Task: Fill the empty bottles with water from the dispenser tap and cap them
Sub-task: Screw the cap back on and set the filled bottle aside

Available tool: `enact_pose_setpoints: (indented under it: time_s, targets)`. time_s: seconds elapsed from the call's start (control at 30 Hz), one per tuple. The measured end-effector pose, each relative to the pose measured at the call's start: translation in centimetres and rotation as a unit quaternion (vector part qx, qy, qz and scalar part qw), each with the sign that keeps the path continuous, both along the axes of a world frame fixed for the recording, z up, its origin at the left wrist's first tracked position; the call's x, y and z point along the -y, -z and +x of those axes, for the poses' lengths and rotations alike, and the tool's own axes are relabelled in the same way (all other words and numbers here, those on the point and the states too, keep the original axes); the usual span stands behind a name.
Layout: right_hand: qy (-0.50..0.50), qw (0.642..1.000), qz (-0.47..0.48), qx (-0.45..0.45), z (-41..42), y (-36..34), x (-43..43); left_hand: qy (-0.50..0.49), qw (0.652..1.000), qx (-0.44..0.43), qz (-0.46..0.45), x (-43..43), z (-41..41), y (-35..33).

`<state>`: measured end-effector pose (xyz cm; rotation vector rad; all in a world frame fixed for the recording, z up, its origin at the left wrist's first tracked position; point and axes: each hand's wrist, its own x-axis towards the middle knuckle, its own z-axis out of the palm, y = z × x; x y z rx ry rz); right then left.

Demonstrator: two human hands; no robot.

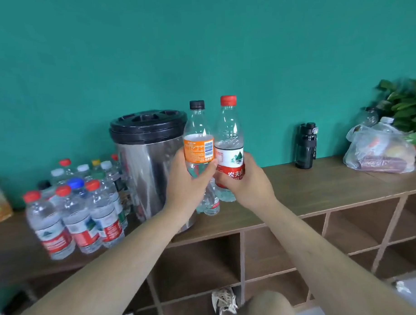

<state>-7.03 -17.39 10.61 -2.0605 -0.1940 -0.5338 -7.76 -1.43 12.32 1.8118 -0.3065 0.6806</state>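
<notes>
My left hand (187,181) grips a clear bottle with an orange label (198,148) and a black cap. Beside it my right hand (244,182) grips a clear bottle with a red and white label (229,142) and a red cap. Both bottles are upright, side by side, held above the wooden shelf top (309,184). Behind my left hand stands the steel water dispenser (146,169) with a black lid; its tap is hidden. Another small bottle (211,206) stands on the shelf below my hands.
Several capped water bottles (74,209) cluster on the shelf left of the dispenser. A dark flask (306,145) stands at the back right. Farther right lie a plastic bag (379,149) and a green plant (403,103). Open cubbyholes (353,232) sit below.
</notes>
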Motion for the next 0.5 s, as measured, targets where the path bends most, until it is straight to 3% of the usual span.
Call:
enact_pose_setpoints:
  time_s: [0.23,0.5]
  targets:
    - [-0.162,0.986,0.027,0.037,-6.1,-4.4,-11.8,-0.086,0.995,0.035,-0.022,-11.8,-10.9,-4.5]
    - [-0.350,0.935,0.037,0.042,-11.6,-7.7,-29.1,-0.274,0.960,0.050,-0.003,-26.0,-22.1,-7.7]
